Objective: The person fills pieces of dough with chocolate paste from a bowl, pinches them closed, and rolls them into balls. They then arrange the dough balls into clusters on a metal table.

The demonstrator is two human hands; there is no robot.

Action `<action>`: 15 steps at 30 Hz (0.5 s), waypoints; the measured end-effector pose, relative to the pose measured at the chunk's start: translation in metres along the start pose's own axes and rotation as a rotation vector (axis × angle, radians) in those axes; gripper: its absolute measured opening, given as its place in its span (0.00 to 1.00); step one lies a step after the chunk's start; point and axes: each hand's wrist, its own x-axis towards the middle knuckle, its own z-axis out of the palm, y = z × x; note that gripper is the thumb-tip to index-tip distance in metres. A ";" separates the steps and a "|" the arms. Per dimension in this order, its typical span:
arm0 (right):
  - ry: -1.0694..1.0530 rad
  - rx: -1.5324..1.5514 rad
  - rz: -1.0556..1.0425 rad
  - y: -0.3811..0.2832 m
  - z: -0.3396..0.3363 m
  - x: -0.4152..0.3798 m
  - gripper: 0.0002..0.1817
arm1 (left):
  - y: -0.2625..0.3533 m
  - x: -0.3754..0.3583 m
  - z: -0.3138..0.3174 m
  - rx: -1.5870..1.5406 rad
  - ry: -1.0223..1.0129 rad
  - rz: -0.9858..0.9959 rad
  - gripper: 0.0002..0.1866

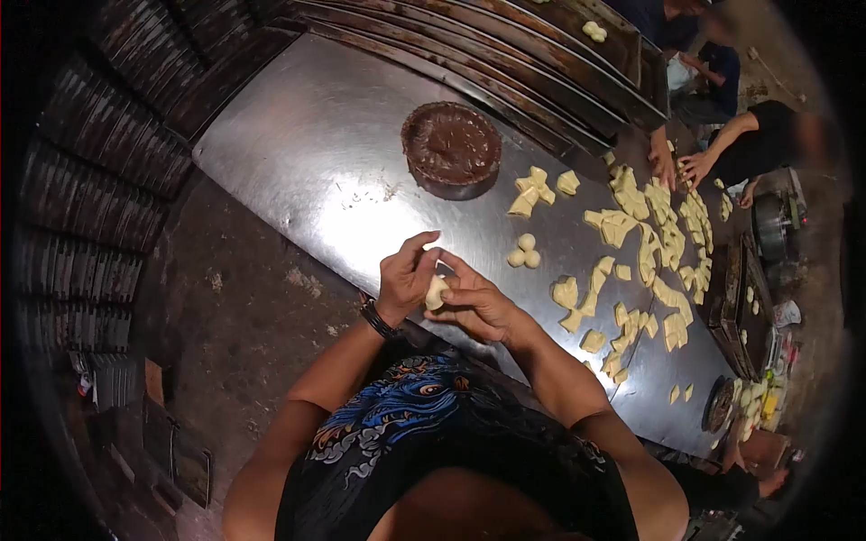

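A small pale piece of dough (436, 292) is held between my two hands, over the near edge of the metal table (316, 117). My right hand (475, 305) grips it with the thumb and fingers. My left hand (409, 275) touches it from the other side, its fingers bent close together. Beyond my hands stands a round pan of dark brown filling (451, 144). Three dough balls (524, 252) sit together to the right of my hands. Many cut dough pieces (613, 227) lie farther right.
Stacked trays (505, 63) line the table's far side. At the upper right, a co-worker's hands (696, 168) reach among dough pieces. More people are at the right. A second round pan (719, 404) stands at the right end. Racks (99, 225) are on the left.
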 end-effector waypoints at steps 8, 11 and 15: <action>0.019 -0.530 0.002 -0.071 0.005 0.079 0.21 | -0.066 0.080 -0.019 -0.283 0.178 0.018 0.26; 0.334 -1.680 -0.512 -0.119 0.007 0.120 0.16 | -0.075 0.109 -0.029 -0.486 0.155 -0.358 0.28; 0.512 -2.079 -0.169 -0.140 0.000 0.157 0.13 | -0.072 0.135 -0.026 -0.711 0.178 -0.488 0.31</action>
